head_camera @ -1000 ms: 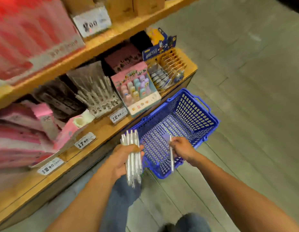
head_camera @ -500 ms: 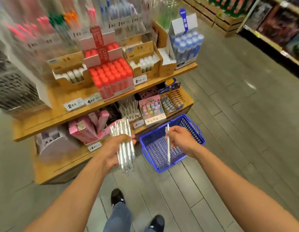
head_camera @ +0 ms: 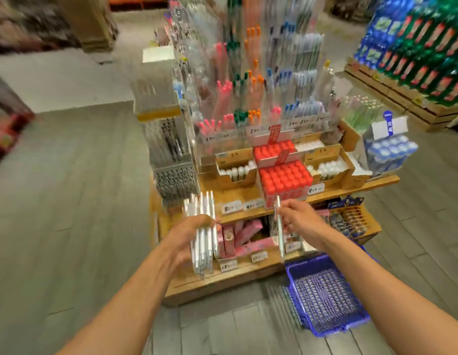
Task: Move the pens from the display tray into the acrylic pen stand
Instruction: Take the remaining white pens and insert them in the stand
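The bundle of white pens (head_camera: pixel 203 234) stands upright in my left hand (head_camera: pixel 189 233), my fingers curled round its middle, so the pen tops rise above my fist and the tips hang below it; to the right of that, a single white pen (head_camera: pixel 279 228) is pinched near its upper part between the thumb and fingers of my right hand (head_camera: pixel 298 220), upright, most of its length hanging below my grip; the two hands are near each other but apart, both held in front of the wooden shelf unit (head_camera: pixel 238 275). Beyond them, on the far upper tier, rises the clear acrylic pen stand (head_camera: pixel 251 98), its slots full of pink, green, orange and blue pens, blurred; at its foot sit cardboard boxes of white-capped items (head_camera: pixel 235 172) and a block of red-capped ones (head_camera: pixel 284 175); price tags (head_camera: pixel 231 207) line the shelf edge just past my left hand. On the lower tier, between my hands, lie pink boxes (head_camera: pixel 238 237). Near right on the grey plank floor (head_camera: pixel 69 201) stands a blue plastic basket (head_camera: pixel 327 295), below my right forearm.
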Demonstrator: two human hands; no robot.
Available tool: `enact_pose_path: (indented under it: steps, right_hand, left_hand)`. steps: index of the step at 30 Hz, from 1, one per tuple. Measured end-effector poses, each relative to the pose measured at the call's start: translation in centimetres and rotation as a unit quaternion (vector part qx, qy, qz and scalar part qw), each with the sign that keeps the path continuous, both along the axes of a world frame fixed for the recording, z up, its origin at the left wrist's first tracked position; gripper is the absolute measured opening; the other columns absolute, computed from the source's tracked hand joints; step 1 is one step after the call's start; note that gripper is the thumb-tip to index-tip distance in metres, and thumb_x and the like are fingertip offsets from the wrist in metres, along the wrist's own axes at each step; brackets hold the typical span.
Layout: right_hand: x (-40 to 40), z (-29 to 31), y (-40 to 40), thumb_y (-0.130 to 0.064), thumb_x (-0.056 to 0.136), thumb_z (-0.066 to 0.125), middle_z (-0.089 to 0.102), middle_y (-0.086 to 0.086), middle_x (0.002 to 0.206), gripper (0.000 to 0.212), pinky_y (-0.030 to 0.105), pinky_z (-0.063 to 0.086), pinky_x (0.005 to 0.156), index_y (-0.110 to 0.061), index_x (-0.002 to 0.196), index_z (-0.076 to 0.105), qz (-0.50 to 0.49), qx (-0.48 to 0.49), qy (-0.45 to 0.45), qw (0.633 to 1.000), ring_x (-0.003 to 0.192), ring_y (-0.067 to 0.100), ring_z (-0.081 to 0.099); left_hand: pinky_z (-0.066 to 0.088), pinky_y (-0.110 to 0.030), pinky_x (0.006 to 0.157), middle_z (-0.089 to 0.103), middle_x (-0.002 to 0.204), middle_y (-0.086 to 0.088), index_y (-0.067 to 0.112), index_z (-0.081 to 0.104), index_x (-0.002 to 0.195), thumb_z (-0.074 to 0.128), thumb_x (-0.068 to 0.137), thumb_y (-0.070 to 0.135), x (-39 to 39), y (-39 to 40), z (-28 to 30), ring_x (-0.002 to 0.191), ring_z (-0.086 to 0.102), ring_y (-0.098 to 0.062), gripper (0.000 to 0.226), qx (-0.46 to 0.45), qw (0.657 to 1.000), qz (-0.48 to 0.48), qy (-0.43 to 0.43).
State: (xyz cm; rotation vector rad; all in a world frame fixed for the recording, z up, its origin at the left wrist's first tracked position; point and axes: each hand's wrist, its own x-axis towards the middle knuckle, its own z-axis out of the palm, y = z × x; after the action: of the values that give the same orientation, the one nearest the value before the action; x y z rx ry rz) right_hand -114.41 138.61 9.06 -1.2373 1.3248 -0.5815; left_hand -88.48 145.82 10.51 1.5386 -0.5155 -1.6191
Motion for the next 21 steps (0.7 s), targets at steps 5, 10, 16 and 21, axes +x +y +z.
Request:
enact_pose_path:
  steps: [5,10,16,21]
  right_hand:
    - [7.8,2.5,-2.5,-0.01,0.097,0.052,0.057,0.001,0.073,0.015,0.025,0.048,0.058,-0.002,0.098,0.065,0.034,-0.032,0.001,0.999,0.063,0.011,0.053]
    - [13.8,3.3,-5.8,-0.011,0.097,0.054,0.057,0.004,0.074,0.015,0.026,0.052,0.057,0.001,0.092,0.061,0.07,-0.041,-0.014,0.997,0.063,0.013,0.054]
    - [18.9,3.2,-11.6,-0.015,0.097,0.056,0.057,0.004,0.077,0.01,0.027,0.053,0.062,-0.006,0.093,0.06,0.12,-0.028,-0.036,0.992,0.063,0.012,0.057]
    - [22.0,4.2,-18.0,-0.016,0.097,0.055,0.06,0.004,0.086,0.008,0.025,0.053,0.065,-0.01,0.097,0.06,0.164,-0.053,-0.029,0.985,0.071,0.013,0.061]
  left_hand:
    - [0.057,-0.033,0.056,0.076,0.078,-0.009,-0.006,0.065,0.11,0.064,0.081,0.0,6.5,-1.6,1.1,0.067,0.072,-0.02,0.03,-0.008,1.0,0.015,-0.012]
    - [0.055,-0.041,0.077,0.074,0.096,-0.02,-0.006,0.073,0.102,0.07,0.075,0.003,10.9,-3.6,1.7,0.081,0.067,-0.028,0.028,-0.009,0.998,0.045,-0.03]
    - [0.056,-0.035,0.06,0.074,0.092,-0.023,-0.006,0.071,0.101,0.069,0.076,-0.002,14.6,-7.9,1.7,0.065,0.07,-0.026,0.026,-0.034,0.996,0.076,-0.035]
    - [0.056,-0.033,0.054,0.073,0.09,-0.024,-0.008,0.07,0.103,0.068,0.077,-0.003,16.9,-13.1,2.9,0.062,0.07,-0.025,0.027,-0.058,0.993,0.101,-0.023]
